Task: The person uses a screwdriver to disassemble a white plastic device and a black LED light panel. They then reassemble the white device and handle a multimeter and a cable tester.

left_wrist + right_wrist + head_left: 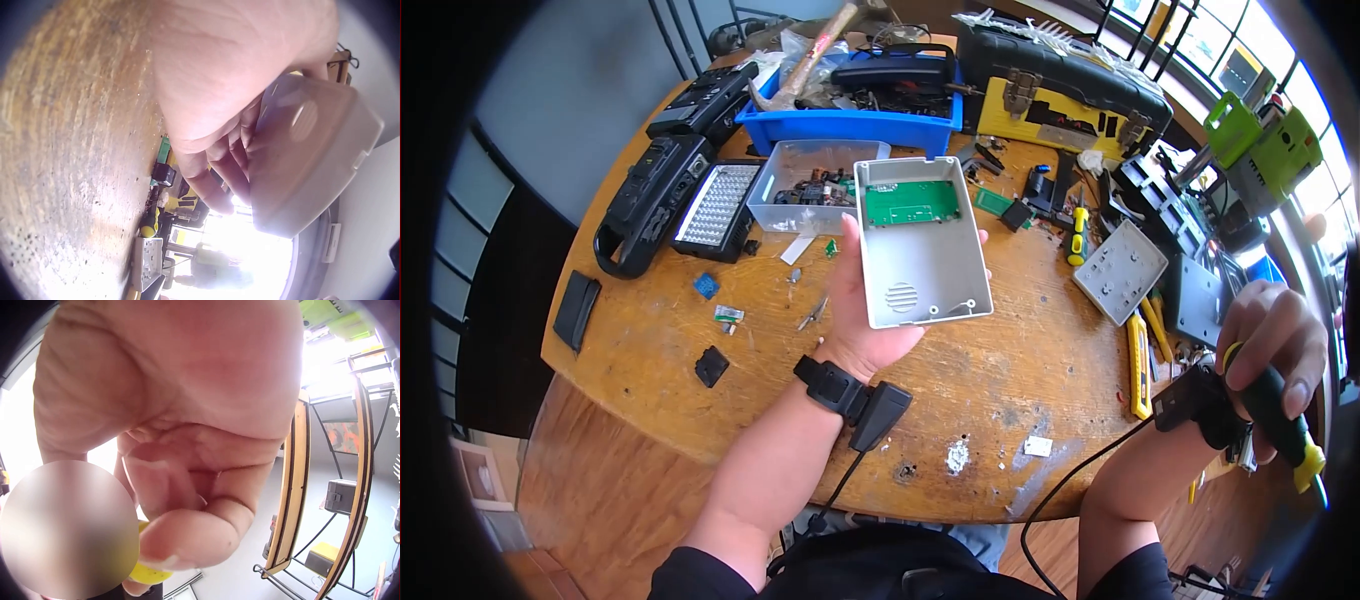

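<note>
My left hand (862, 338) holds up a light grey plastic housing (930, 268) over the middle of the table, thumb along one side and fingertips at the other. The housing's open side faces me in the head view. A green circuit board (912, 206) sits in its upper part, and a slotted round grille shows near the bottom. From the left wrist, the outer back of the housing (312, 147) is visible beside the fingers. Off to the right, my right hand (1272, 335) grips a dark green and yellow screwdriver (1280, 412), its tip pointing down beyond the table edge.
A blue bin (850, 132) with a hammer, a clear plastic box (775, 215) and a black-yellow toolbox (1050, 115) stand behind. To the right lie a grey cover (1122, 270), a yellow utility knife (1139, 368) and another screwdriver (1079, 238). Small scraps dot the left side.
</note>
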{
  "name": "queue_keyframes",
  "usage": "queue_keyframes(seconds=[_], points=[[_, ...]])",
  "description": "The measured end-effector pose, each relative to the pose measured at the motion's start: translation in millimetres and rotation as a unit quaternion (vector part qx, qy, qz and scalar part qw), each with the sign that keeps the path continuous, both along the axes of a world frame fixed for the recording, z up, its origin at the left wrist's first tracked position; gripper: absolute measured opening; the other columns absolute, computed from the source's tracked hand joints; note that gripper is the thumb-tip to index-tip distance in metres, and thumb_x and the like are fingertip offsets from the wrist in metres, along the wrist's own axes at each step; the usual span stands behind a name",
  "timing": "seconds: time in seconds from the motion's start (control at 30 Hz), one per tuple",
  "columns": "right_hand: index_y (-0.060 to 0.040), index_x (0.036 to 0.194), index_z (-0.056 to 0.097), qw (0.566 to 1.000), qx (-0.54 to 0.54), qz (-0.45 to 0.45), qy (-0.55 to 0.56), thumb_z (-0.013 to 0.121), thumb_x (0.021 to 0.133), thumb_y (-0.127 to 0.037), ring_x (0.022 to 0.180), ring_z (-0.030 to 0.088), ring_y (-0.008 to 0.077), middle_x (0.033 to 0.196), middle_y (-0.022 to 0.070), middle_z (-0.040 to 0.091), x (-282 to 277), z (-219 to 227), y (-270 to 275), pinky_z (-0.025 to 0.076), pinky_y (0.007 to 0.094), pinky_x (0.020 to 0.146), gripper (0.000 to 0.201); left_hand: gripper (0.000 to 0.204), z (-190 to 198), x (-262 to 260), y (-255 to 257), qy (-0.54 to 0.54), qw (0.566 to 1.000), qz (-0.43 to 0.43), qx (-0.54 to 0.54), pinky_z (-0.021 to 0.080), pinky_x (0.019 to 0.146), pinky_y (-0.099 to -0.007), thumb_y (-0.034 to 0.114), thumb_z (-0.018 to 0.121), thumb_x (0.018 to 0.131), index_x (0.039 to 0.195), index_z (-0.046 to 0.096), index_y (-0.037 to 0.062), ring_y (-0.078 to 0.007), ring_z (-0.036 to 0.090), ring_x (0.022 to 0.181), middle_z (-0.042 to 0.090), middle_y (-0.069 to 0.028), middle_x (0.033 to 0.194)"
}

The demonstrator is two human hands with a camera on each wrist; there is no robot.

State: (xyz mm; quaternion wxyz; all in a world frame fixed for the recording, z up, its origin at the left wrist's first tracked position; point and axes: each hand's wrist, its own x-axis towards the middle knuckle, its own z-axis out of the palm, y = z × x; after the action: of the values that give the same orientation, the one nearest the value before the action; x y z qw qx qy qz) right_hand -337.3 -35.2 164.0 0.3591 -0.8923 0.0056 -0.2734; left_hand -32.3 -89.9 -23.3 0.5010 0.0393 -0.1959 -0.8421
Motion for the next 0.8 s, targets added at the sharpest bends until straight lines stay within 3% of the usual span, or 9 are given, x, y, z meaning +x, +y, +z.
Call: queue_keyframes(seconds=[0.17,0.23,0.37,0.43,0.63,0.7,0.73,0.8], points=[[-0.0175,0.111,0.069,1.000,-0.007,-0.019,-0.014,0.089,0.064,-0.027,0.053,0.053,0.0103,0.091,0.0127,0.065,15.7,-1.3,3.3,0.041,0.0202,0.047,0.052,0.093,0.4,1.5,1.2,-0.010,1.000,0.000,-0.009,0.046,0.093,-0.0566,0.078,0.038,0.082,0.145,0.033,0.0088,-0.0434,0.054,0.113,0.045,-0.0266,0.136],[-0.0170,0.113,0.069,0.999,-0.012,-0.039,-0.015,0.087,0.069,-0.025,0.053,0.055,0.0105,0.090,0.0132,0.066,19.8,-1.5,4.8,0.043,0.0198,0.048,0.048,0.081,-0.2,2.9,1.0,0.043,0.998,-0.031,-0.037,0.039,0.104,-0.0529,0.067,0.042,0.089,0.144,0.034,0.0082,-0.0369,0.046,0.127,0.047,-0.0200,0.137],[-0.0156,0.112,0.069,1.000,-0.004,0.000,-0.010,0.082,0.075,-0.022,0.054,0.058,0.0097,0.091,0.0128,0.067,28.2,1.6,5.3,0.047,0.0196,0.051,0.039,0.081,2.2,0.7,1.7,0.031,0.998,-0.017,-0.046,0.038,0.105,-0.0514,0.067,0.041,0.089,0.144,0.034,0.0081,-0.0365,0.045,0.128,0.047,-0.0201,0.137],[-0.0155,0.112,0.069,1.000,-0.006,0.000,0.005,0.080,0.077,-0.021,0.054,0.058,0.0096,0.091,0.0130,0.068,26.5,6.7,8.7,0.048,0.0197,0.052,0.036,0.090,5.6,-3.1,2.7,-0.022,0.999,0.036,-0.015,0.043,0.098,-0.0560,0.076,0.039,0.084,0.144,0.034,0.0089,-0.0392,0.049,0.122,0.047,-0.0224,0.135],[-0.0143,0.111,0.069,1.000,-0.015,-0.014,-0.001,0.072,0.084,-0.015,0.051,0.059,0.0111,0.091,0.0149,0.069,34.0,1.2,18.4,0.052,0.0205,0.054,0.027,0.088,0.6,0.4,0.2,-0.026,0.998,0.005,-0.048,0.041,0.101,-0.0551,0.074,0.037,0.085,0.143,0.035,0.0088,-0.0365,0.045,0.127,0.050,-0.0175,0.135],[-0.0121,0.107,0.068,0.998,-0.018,-0.029,-0.057,0.068,0.087,-0.014,0.054,0.063,0.0132,0.091,0.0171,0.069,39.4,-5.0,18.9,0.056,0.0227,0.056,0.020,0.087,3.1,-0.9,0.5,-0.019,0.999,0.012,-0.045,0.041,0.100,-0.0549,0.074,0.037,0.086,0.143,0.035,0.0089,-0.0364,0.045,0.127,0.050,-0.0173,0.135],[-0.0121,0.107,0.068,0.998,-0.020,-0.029,-0.054,0.068,0.087,-0.014,0.054,0.063,0.0132,0.091,0.0171,0.069,41.0,-1.6,18.8,0.056,0.0227,0.056,0.020,0.087,3.3,-1.7,1.5,-0.016,0.999,0.017,-0.037,0.042,0.100,-0.0547,0.074,0.037,0.086,0.143,0.035,0.0090,-0.0362,0.045,0.127,0.049,-0.0170,0.135],[-0.0119,0.113,0.062,1.000,-0.012,0.011,0.016,0.078,0.079,-0.024,0.065,0.067,0.0148,0.097,0.0144,0.068,45.1,4.8,18.5,0.061,0.0297,0.066,0.040,0.083,1.6,0.1,1.3,0.015,0.999,0.003,-0.043,0.040,0.103,-0.0526,0.070,0.037,0.088,0.144,0.034,0.0089,-0.0359,0.045,0.128,0.048,-0.0176,0.137]])
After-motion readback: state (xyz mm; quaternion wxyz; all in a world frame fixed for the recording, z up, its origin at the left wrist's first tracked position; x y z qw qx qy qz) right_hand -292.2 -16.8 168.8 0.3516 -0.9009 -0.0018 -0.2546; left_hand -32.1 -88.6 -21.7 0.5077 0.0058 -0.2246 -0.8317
